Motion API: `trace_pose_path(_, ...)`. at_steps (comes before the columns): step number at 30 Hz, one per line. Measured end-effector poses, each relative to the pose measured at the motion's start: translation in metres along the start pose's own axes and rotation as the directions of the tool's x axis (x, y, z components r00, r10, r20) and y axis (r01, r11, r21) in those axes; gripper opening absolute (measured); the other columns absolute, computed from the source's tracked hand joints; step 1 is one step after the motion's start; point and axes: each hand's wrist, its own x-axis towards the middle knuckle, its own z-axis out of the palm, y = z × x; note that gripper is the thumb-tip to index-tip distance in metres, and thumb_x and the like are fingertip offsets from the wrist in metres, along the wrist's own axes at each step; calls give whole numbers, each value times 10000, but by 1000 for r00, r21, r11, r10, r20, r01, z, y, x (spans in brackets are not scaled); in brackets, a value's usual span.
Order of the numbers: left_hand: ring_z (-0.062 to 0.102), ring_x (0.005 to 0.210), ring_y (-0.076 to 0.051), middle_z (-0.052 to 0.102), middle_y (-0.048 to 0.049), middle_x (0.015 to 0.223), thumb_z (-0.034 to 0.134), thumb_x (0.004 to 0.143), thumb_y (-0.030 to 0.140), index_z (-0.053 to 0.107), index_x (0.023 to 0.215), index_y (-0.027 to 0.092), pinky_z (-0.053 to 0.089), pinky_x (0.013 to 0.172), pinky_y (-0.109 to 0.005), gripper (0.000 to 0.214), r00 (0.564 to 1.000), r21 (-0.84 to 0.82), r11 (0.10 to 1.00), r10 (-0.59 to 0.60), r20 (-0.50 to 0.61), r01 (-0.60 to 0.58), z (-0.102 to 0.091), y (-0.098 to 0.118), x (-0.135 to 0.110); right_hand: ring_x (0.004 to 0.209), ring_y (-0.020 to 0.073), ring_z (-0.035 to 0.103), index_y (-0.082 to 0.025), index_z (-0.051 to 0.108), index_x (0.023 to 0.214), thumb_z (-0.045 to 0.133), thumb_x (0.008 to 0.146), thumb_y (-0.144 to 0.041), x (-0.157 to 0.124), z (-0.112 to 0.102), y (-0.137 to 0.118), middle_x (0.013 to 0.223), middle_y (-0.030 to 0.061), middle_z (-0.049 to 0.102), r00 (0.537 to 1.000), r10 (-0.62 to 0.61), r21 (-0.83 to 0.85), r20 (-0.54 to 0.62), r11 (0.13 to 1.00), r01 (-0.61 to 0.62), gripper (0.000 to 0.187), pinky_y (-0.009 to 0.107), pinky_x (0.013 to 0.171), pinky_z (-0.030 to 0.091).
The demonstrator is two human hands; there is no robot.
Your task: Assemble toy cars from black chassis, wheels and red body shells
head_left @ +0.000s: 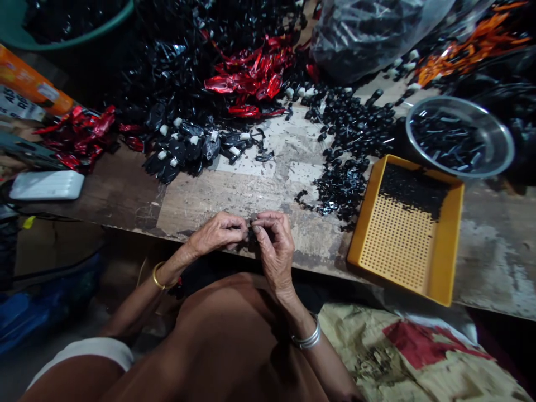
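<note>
Close together at the table's front edge, my left hand (224,231) and my right hand (275,240) pinch a small black plastic part (252,231) between their fingertips. Most of that part is hidden by the fingers, so its shape cannot be made out. Beyond my hands, to the left, lies a pile of black parts with white pieces (188,142). To the right is a heap of small black parts (345,184), with a yellow perforated tray (404,234) beside it that holds tiny black pieces at its far end.
A metal bowl (460,137) of black pieces stands behind the tray. Glossy red parts (255,72) lie at the back, near a filled clear plastic bag (372,39). At left are a white case (47,185) and a green tub (84,42). The wooden table (201,192) ends just before my body.
</note>
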Motion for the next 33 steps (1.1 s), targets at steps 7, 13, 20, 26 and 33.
trace_pose_path(7,363,430,-72,446,48,443,529,670,344,561,629,151,266,438,-191,200,1000,-6,1000,3,-25,-4,0,-1,1,955,162,547,-211,620,882,546,883,-164,-2,3,3,975,43,561,999,-43,-31,-28,999,42,88,318,828,465)
trace_pose_path(13,360,408,-73,440,55,428,531,660,333,585,645,152,257,423,-192,189,1000,-37,999,-17,-23,16,-1,-1,1,940,171,557,-206,614,866,519,894,-190,3,-3,7,956,48,579,997,-62,-35,52,997,64,100,331,820,468)
trace_pose_path(20,355,397,-75,431,58,405,528,646,331,591,629,153,259,416,-196,190,999,-3,1000,-21,-36,21,-1,1,2,922,169,564,-205,598,871,510,901,-170,2,-2,5,938,48,576,993,-117,-122,26,985,120,99,326,790,478)
trace_pose_path(26,340,411,-68,426,62,419,533,651,331,566,608,156,254,416,-187,184,999,12,1000,1,-36,0,1,3,1,894,164,569,-195,586,912,483,895,-116,-3,3,6,940,66,560,966,-259,-261,-8,933,248,131,315,750,492)
trace_pose_path(33,308,391,-54,411,70,423,605,610,317,565,578,155,224,396,-191,170,997,-60,998,22,-80,-27,3,-3,0,950,167,567,-228,592,941,581,862,-213,-6,5,5,990,44,553,995,-55,-20,-80,998,54,82,320,801,506)
